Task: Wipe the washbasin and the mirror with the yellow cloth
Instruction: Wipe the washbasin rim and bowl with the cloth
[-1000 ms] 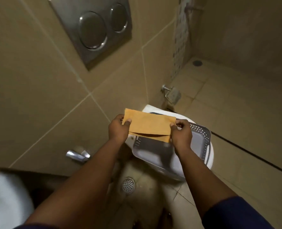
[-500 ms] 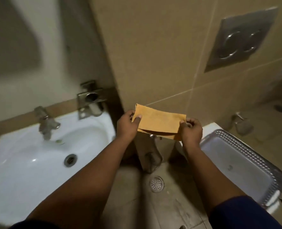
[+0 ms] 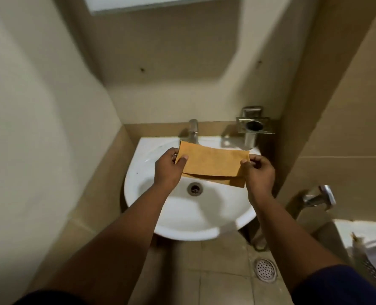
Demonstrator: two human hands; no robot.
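Note:
A folded yellow cloth point(image 3: 213, 164) is stretched between both hands above the white washbasin point(image 3: 182, 216). My left hand point(image 3: 168, 169) pinches its left end, thumb on top. My right hand point(image 3: 258, 172) pinches its right end. The cloth hangs over the back half of the bowl, just in front of the tap point(image 3: 193, 129). The basin's drain point(image 3: 195, 188) shows below the cloth. Only the bottom edge of the mirror point(image 3: 160, 3) appears at the top of the view.
A steel holder point(image 3: 254, 125) is fixed to the wall right of the tap. A wall valve point(image 3: 319, 197) sticks out at right. A grey perforated basket point(image 3: 374, 260) sits at the far right. A floor drain point(image 3: 265, 270) lies under the basin's right side.
My view has swung left from the toilet and flush plate to face the washbasin squarely. Both hands still hold the cloth, which is over the bowl now.

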